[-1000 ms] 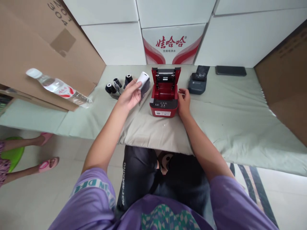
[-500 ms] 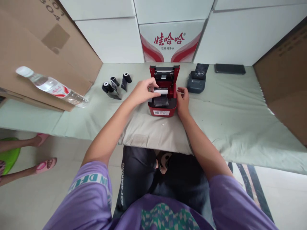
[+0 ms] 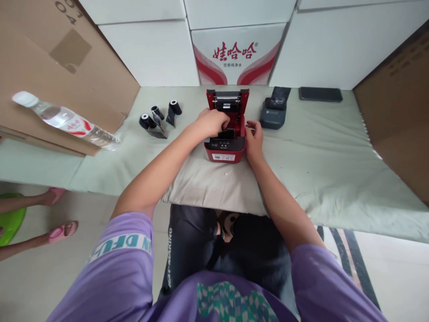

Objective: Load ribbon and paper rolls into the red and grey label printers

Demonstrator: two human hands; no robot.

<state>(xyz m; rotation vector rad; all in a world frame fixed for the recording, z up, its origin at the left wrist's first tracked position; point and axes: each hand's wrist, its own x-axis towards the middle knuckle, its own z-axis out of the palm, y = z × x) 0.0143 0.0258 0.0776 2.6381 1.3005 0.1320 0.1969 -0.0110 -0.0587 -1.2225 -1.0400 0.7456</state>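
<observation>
A small red label printer stands before me with its lid raised. My left hand reaches down into its compartment, fingers curled closed at a roll of black labels. Most of that roll is hidden by the hand and the printer's front. My right hand rests against the printer's right side, its fingers bent around the edge there.
Several black rolls with loose ends stand to the left. Near the back right are a dark small printer and a phone. A water bottle and cardboard are at left. White boxes line the back.
My left hand has gone lower into the printer with the roll, and its black strip no longer lies over the front. My right hand has stayed at the side.
</observation>
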